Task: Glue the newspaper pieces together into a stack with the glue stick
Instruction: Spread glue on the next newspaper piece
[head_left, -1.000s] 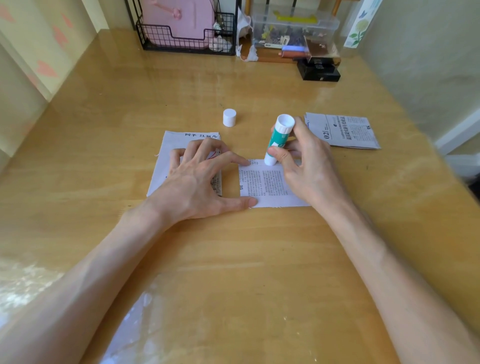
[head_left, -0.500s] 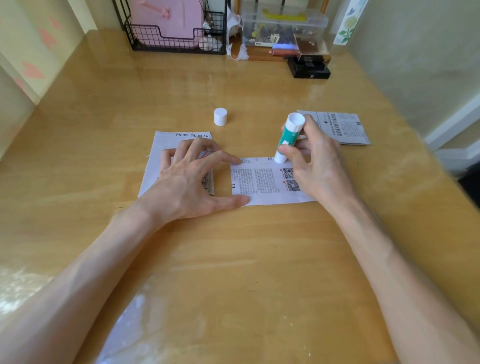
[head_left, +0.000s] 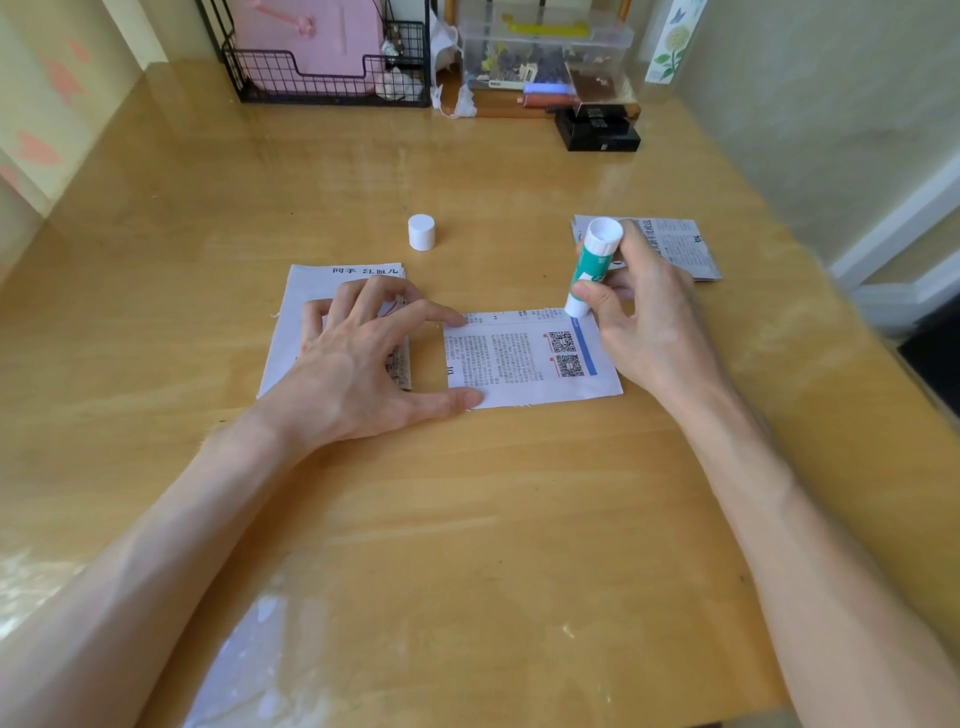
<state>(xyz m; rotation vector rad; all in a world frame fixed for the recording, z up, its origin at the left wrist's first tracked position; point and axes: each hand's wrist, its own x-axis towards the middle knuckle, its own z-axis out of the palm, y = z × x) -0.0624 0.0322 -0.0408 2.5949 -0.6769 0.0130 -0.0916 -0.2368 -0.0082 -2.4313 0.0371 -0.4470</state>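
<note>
Head view, looking down at both hands. Grips the glue stick (head_left: 595, 260) in the right hand (head_left: 654, 322), thumb and fingers curled round the green label, white base up, glue end down. Sets that end on the far edge of the middle newspaper piece (head_left: 519, 358), near its far right corner, close to the blue stripe and the 2 QR codes. Pins the same piece flat with the left hand (head_left: 358, 364): fingers spread, index tip on the far left corner, thumb tip on the near left corner. Rests the remaining left fingers and the palm on a 2nd newspaper piece (head_left: 311, 283), just beside the middle one on its left, with a narrow strip of bare wood between the 2.

Beyond the right hand, partly hidden by it: a small pile of newspaper pieces (head_left: 680, 249), lying flat, number of sheets impossible to tell. Farther back, between the hands: the white cap (head_left: 421, 232), upright, well apart from the glue stick.

All on a glossy wooden table (head_left: 467, 519). Along the far edge, from left to right: a black wire basket (head_left: 270, 78) holding a pink item (head_left: 311, 31), a clear plastic box (head_left: 545, 41) full of small things, and a black box (head_left: 597, 135) just in front of its right end.
</note>
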